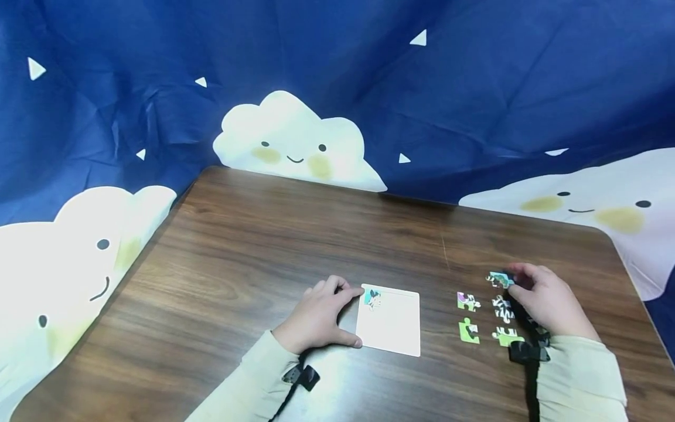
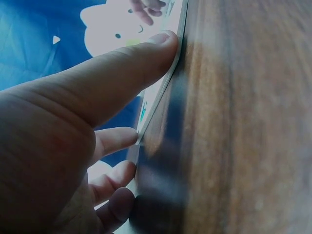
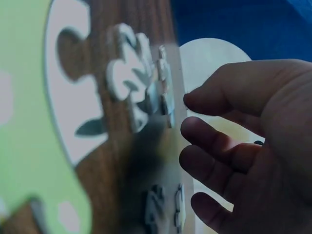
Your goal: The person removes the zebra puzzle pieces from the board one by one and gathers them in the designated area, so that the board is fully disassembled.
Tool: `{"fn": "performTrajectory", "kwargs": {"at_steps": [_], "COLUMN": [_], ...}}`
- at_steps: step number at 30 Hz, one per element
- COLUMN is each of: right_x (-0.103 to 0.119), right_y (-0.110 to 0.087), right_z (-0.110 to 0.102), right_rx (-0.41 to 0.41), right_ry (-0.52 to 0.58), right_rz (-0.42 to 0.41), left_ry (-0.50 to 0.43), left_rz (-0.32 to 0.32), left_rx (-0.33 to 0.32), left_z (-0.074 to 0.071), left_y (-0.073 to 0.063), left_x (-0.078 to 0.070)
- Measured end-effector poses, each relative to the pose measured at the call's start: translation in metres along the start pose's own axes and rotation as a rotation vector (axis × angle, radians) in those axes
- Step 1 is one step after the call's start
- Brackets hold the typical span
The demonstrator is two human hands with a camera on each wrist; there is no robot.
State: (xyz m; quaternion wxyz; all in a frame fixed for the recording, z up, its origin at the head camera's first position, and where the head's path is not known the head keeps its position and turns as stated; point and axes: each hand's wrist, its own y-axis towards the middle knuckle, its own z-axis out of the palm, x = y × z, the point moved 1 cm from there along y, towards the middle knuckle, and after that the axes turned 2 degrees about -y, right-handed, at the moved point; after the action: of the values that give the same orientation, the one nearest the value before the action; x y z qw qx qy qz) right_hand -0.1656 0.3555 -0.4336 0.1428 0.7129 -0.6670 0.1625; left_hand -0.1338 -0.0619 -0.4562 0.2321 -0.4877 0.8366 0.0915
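Observation:
My left hand (image 1: 321, 316) touches the left side of a square white puzzle board (image 1: 390, 328), index fingertip at its upper corner and thumb at its lower corner. In the left wrist view the thumb lies on the edge of the board (image 2: 163, 80). One puzzle piece (image 1: 372, 299) with blue-green and black-white print sits in the board's upper left corner. My right hand (image 1: 548, 299) is over the far end of the loose pieces, fingertips beside a blue-green puzzle piece (image 1: 498, 279). In the right wrist view, thumb and fingers are apart with nothing between them.
Right of the board lie more loose pieces: a purple-green one (image 1: 467, 302), a green one (image 1: 468, 331), a black-white one (image 1: 503, 309) and another green one (image 1: 507, 336). The brown wooden table (image 1: 295, 234) ends at a blue curtain (image 1: 337, 58) with printed clouds.

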Motion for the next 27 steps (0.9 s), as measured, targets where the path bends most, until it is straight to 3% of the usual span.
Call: {"fn": "performTrajectory", "kwargs": {"at_steps": [10,22,27], "right_x": [-0.005,-0.005,0.005], "right_y": [0.0,0.0,-0.002], "right_z": [0.006,0.007,0.002], "right_rx": [0.046,0.007,-0.008], "right_ry": [-0.028,-0.043,-0.013], "right_rz": [0.046,0.06,0.056], "left_ry": [0.007,-0.008,-0.005], "left_rz": [0.007,0.009,0.007], "left_rx": [-0.002,-0.002,-0.001], "left_z": [-0.001,-0.003,-0.004], "left_y": [-0.001,-0.002,-0.002], "left_x": [-0.001,-0.001,-0.002]}}
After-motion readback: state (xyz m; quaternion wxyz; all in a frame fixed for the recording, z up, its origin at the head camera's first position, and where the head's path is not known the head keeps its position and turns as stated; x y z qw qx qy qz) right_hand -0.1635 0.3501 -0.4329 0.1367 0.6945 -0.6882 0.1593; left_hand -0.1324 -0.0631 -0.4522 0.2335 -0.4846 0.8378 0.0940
